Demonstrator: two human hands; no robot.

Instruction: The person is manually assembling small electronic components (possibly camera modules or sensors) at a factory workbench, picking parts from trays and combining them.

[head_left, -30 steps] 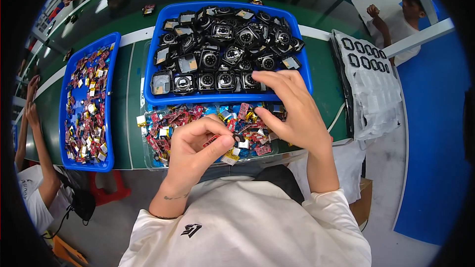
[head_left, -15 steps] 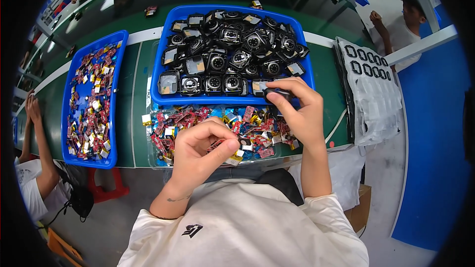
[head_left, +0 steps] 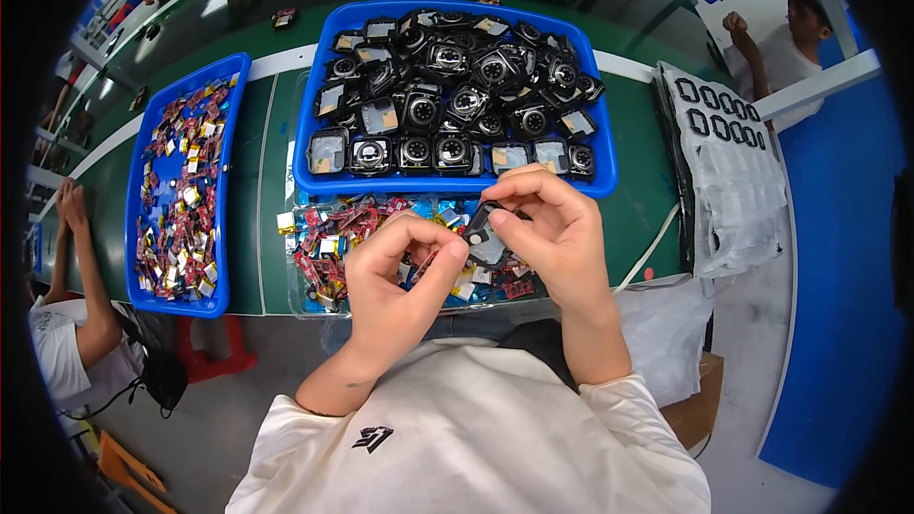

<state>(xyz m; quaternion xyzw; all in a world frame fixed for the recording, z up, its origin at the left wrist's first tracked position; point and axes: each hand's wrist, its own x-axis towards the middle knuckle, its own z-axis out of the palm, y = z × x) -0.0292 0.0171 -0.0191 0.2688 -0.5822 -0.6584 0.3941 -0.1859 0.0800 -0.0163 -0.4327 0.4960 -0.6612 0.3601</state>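
My right hand [head_left: 560, 243] pinches a black watch case [head_left: 487, 246] between thumb and fingers, tilted so its pale grey inner side shows. Close beside it, my left hand [head_left: 395, 276] is closed on a small red circuit board, mostly hidden by the fingers. The left thumb tip comes near the case's edge; whether they touch I cannot tell. Beyond both hands stands a blue tray [head_left: 303, 148] heaped with black watch cases, several showing round sensor backs. Under the hands lies a clear tray [head_left: 303, 303] full of red circuit boards with white and yellow parts.
To the left, a second blue tray [head_left: 227, 219] holds similar red boards. On the right, a white molded sheet [head_left: 733, 209] with black frames [head_left: 700, 124] lies stacked. A white cable [head_left: 655, 246] runs along the green table [head_left: 647, 176]. Other people sit left and far right.
My right hand has come from the blue tray's near edge toward me and left, bringing the watch case beside my left hand. The left hand stays closed in nearly the same place.
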